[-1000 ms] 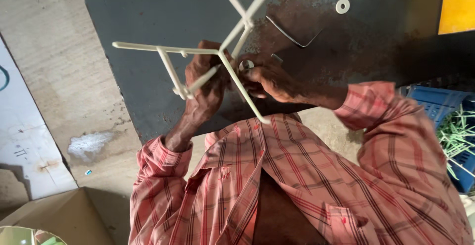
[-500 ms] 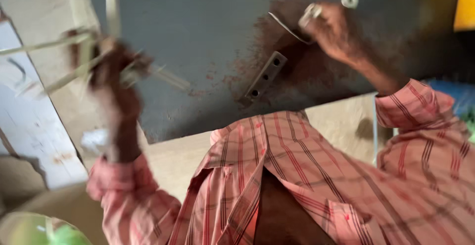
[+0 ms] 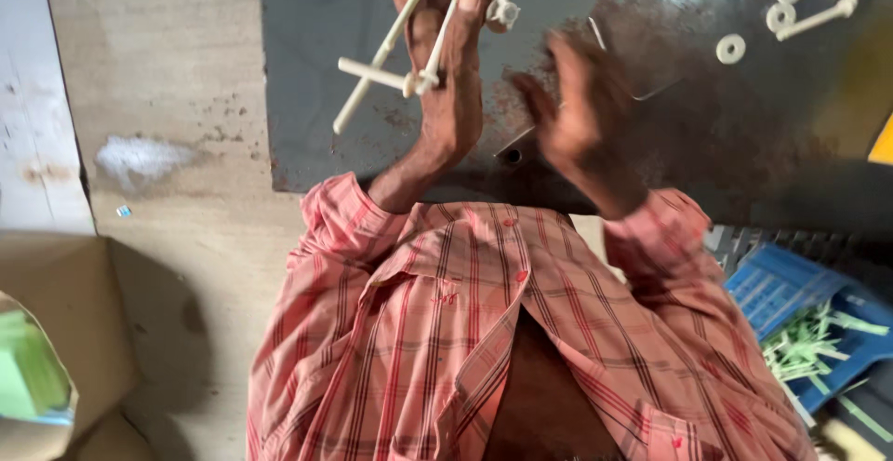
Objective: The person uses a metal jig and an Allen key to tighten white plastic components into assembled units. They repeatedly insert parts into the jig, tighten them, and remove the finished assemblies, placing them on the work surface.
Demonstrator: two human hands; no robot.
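Since half a second ago, the left hand (image 3: 446, 70) has swung back from the far left to above the dark plate (image 3: 316, 70), and the right hand (image 3: 581, 112) has drawn back from the washers (image 3: 730, 49) toward the body.

Left hand: closed around the white rod frame (image 3: 419, 42), held over the plate's upper middle. Several rods cross and join at small hubs; the frame appears partly assembled.

Right hand: blurred, fingers spread, apparently holding nothing; it hovers just right of the frame.

Loose washers and a short rod piece (image 3: 819, 14) lie on the plate's upper right, not yet fitted. A blue crate (image 3: 791, 293) of further pieces sits below the plate's right corner.
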